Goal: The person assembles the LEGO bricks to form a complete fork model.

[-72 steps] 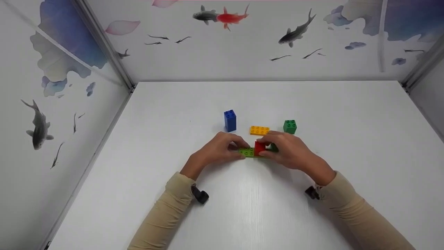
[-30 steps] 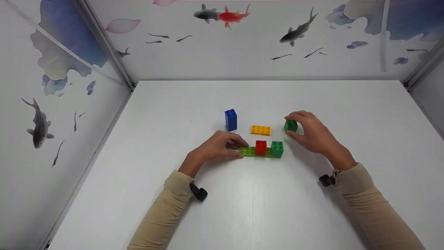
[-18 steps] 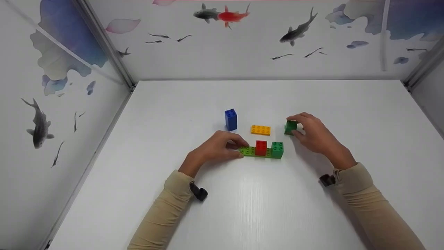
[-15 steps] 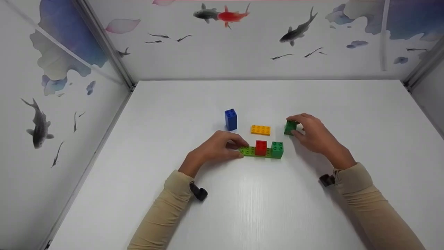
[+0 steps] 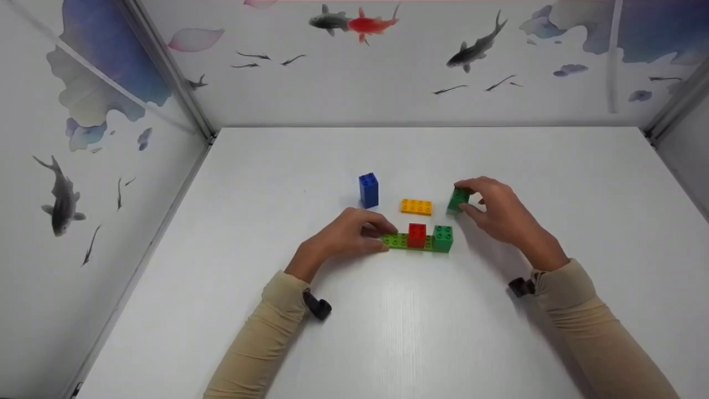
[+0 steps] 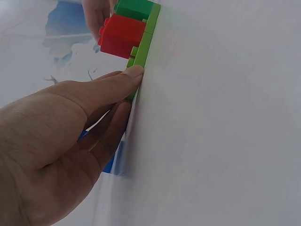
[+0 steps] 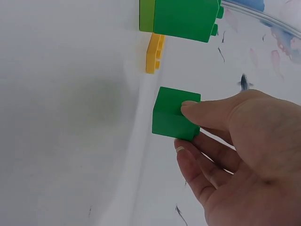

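My left hand (image 5: 346,238) pinches the left end of a long, thin lime green building-block plate (image 5: 395,240) on the table, thumb on the near side. A red brick (image 5: 417,235) stands on the plate's middle part, and a green brick (image 5: 443,238) sits at its right end. Behind and to the right, my right hand (image 5: 498,213) pinches a second green brick (image 5: 458,200) between thumb and fingers, with the brick tilted. In the right wrist view this held brick (image 7: 170,113) shows a smooth face, its studs mostly hidden toward the palm.
A flat yellow plate (image 5: 416,206) lies behind the lime green one. Farther left stands a tall blue block (image 5: 369,191). Printed walls (image 5: 354,83) border the white table (image 5: 277,177) at the back and sides.
My right hand has left the red brick on the plate and moved right and back to the loose green brick. It now tilts that brick and shifts it slightly left. The left hand stays.
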`<act>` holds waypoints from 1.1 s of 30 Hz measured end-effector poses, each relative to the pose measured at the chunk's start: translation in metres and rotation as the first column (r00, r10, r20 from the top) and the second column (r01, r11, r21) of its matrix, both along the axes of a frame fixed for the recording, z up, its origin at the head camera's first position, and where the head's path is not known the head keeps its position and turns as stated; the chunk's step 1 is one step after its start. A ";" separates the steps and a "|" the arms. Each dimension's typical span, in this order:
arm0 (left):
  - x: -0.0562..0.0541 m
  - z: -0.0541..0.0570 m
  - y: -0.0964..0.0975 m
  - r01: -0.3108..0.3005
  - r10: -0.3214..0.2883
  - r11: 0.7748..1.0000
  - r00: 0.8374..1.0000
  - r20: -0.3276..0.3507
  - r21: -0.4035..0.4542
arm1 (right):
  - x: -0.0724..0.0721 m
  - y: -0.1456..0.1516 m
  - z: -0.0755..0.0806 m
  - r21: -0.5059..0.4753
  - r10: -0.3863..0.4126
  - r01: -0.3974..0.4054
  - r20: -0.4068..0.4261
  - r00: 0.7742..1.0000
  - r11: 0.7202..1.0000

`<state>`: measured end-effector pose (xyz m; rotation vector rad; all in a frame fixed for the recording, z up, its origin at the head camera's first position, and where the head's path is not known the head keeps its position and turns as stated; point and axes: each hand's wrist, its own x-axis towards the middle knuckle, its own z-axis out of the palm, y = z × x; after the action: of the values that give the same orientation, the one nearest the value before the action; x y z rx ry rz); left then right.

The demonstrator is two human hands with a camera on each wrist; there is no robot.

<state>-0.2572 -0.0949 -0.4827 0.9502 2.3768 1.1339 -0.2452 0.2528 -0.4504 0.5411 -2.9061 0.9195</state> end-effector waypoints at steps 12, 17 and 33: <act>-0.003 0.001 0.001 0.020 -0.020 1.000 1.000 0.014 0.008 | 0.008 -0.019 0.008 -0.065 0.063 -0.073 -0.138 0.988 0.995; -0.003 0.000 0.001 0.019 -0.019 1.000 1.000 0.021 0.006 | 0.012 -0.026 0.009 -0.079 0.091 -0.107 -0.190 0.978 0.991; -0.002 0.000 0.001 0.015 -0.015 1.000 1.000 0.019 0.027 | 0.027 -0.053 0.017 -0.145 0.146 -0.183 -0.233 0.961 0.972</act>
<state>-0.2591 -0.0941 -0.4831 0.9599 2.3409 1.1671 -0.2179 0.1995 -0.4338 0.8249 -2.5896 1.0336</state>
